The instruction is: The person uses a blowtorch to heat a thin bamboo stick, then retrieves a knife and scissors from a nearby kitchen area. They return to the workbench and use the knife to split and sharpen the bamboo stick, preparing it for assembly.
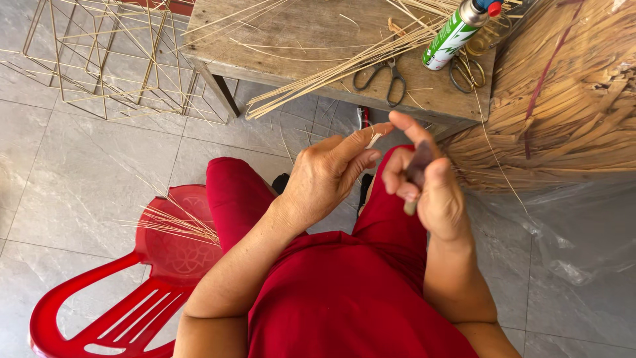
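Note:
My left hand (328,174) pinches a small pale sliver of bamboo (374,140) between thumb and forefinger, above my lap in red clothing. My right hand (424,182) is closed around a small dark-bladed knife (417,166) whose pale handle end pokes out below the fist. Its forefinger stretches toward the left thumb, and the two hands almost touch at the fingertips.
A low wooden table (278,53) ahead carries long thin bamboo strips (344,63), two pairs of scissors (384,76), and a green-and-white spray can (454,33). A woven bundle (563,93) stands at right, thin-stick frames (112,53) at left, a red plastic chair (152,278) beside me.

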Demonstrator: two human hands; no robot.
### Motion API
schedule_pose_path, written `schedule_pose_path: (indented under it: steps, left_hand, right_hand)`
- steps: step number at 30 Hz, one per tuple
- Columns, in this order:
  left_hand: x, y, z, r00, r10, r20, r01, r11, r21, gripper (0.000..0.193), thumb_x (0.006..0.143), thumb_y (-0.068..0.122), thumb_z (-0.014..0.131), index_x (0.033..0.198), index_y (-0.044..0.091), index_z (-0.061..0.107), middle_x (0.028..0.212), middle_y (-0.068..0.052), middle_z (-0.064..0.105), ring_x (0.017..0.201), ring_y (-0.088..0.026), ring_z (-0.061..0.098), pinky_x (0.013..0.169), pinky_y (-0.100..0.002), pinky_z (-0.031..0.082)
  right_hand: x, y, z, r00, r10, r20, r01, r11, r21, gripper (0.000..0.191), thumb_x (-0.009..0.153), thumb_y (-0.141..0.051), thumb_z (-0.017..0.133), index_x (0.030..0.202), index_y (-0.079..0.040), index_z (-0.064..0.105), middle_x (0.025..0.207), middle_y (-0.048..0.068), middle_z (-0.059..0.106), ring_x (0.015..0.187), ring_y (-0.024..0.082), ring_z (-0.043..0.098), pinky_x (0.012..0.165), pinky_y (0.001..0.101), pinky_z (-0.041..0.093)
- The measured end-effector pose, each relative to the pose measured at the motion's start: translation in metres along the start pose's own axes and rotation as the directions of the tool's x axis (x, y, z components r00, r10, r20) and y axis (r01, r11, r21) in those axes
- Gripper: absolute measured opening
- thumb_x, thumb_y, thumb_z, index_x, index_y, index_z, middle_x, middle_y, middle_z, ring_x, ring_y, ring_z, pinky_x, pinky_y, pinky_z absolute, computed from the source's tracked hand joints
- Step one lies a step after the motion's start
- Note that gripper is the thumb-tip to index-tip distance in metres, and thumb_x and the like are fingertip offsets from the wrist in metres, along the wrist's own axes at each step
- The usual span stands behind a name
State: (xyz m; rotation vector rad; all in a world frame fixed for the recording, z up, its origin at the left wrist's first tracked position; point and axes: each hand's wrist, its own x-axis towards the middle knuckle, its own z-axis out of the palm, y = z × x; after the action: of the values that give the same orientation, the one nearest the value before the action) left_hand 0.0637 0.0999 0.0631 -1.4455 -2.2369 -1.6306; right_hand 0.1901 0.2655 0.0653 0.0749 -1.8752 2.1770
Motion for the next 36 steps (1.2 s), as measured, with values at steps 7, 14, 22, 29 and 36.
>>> schedule_pose_path:
  steps: [7, 14, 22, 29, 36]
  left_hand:
    - [0.0, -0.009, 0.003, 1.0, 0.026, -0.003, -0.026, 0.988, -0.155, 0.026, 0.102, 0.015, 0.071, 0.126, 0.011, 0.062, 0.085, -0.008, 0.071, 0.077, -0.022, 0.074, 0.064, -0.034, 0.058]
    - [-0.004, -0.02, 0.005, 0.997, 0.074, -0.018, -0.076, 0.993, -0.087, 0.016, 0.104, 0.013, 0.07, 0.115, 0.009, 0.059, 0.087, -0.007, 0.07, 0.079, -0.024, 0.072, 0.066, -0.035, 0.057]
    - [-0.004, -0.019, 0.003, 0.999, 0.038, -0.009, -0.038, 0.996, -0.084, 0.021, 0.102, 0.013, 0.07, 0.121, 0.01, 0.061, 0.079, -0.007, 0.067, 0.072, -0.024, 0.07, 0.06, -0.037, 0.055]
    - [-0.003, -0.021, 0.005, 0.999, 0.052, -0.016, -0.053, 0.995, -0.081, 0.022, 0.102, 0.014, 0.069, 0.122, 0.011, 0.06, 0.083, -0.006, 0.069, 0.075, -0.024, 0.071, 0.062, -0.036, 0.056]
    - [-0.004, -0.025, 0.004, 0.999, 0.052, 0.003, -0.051, 0.996, -0.076, 0.021, 0.102, 0.016, 0.069, 0.122, 0.013, 0.06, 0.083, -0.005, 0.07, 0.075, -0.023, 0.071, 0.062, -0.036, 0.056]
  right_hand:
    - [-0.003, -0.002, 0.025, 0.997, 0.072, -0.009, -0.067, 0.961, 0.269, 0.064, 0.108, -0.035, 0.057, 0.16, -0.012, 0.028, 0.088, 0.009, 0.057, 0.057, 0.006, 0.046, 0.05, 0.0199, 0.04]
    - [0.0, -0.004, 0.036, 0.983, 0.18, -0.046, -0.163, 0.953, 0.256, 0.058, 0.108, -0.03, 0.057, 0.157, -0.008, 0.035, 0.084, 0.009, 0.058, 0.054, 0.007, 0.046, 0.048, 0.019, 0.037]
    - [0.001, 0.001, 0.037, 0.986, 0.158, -0.058, -0.133, 0.941, 0.312, 0.057, 0.108, -0.03, 0.059, 0.154, -0.004, 0.037, 0.083, 0.01, 0.058, 0.054, 0.008, 0.045, 0.048, 0.02, 0.038]
    - [0.0, 0.007, 0.033, 0.985, 0.162, -0.051, -0.139, 0.943, 0.302, 0.057, 0.108, -0.029, 0.059, 0.154, -0.004, 0.037, 0.083, 0.009, 0.058, 0.054, 0.008, 0.045, 0.048, 0.02, 0.037]
    - [0.0, 0.008, 0.033, 0.984, 0.166, -0.061, -0.141, 0.944, 0.297, 0.056, 0.108, -0.027, 0.059, 0.154, -0.003, 0.037, 0.083, 0.009, 0.058, 0.054, 0.008, 0.045, 0.048, 0.0198, 0.037]
